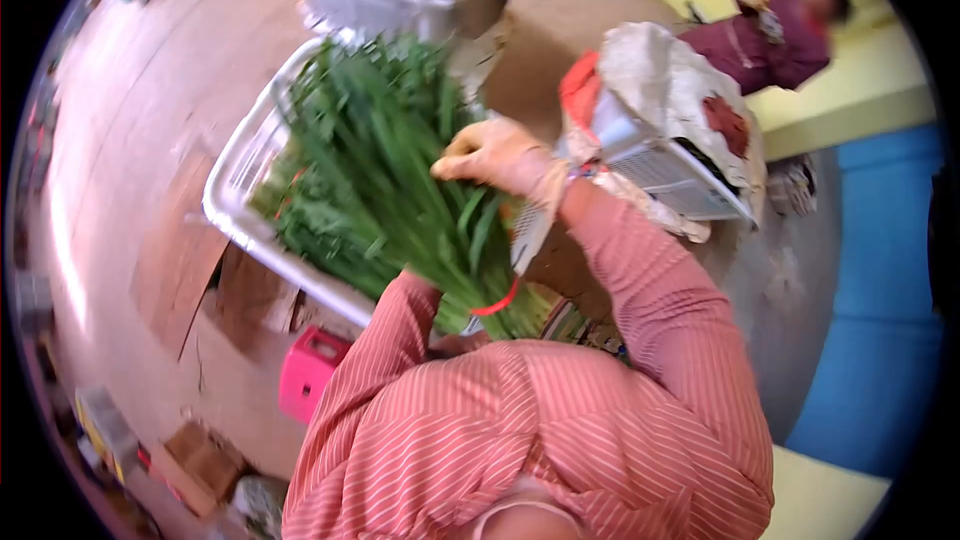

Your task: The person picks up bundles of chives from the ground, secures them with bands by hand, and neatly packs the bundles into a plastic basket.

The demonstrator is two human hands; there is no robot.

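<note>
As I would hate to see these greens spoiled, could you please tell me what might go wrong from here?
The long leaves fan out widely beyond the red band, which crosses only near the stalk end, so they could splay or bend. The right hand is up against them and might bruise some. They also overhang the white basket, where they could snag.

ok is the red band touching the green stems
Touching. The head view shows the red band curving across the green stems, right up against them with no gap along its middle.
</note>
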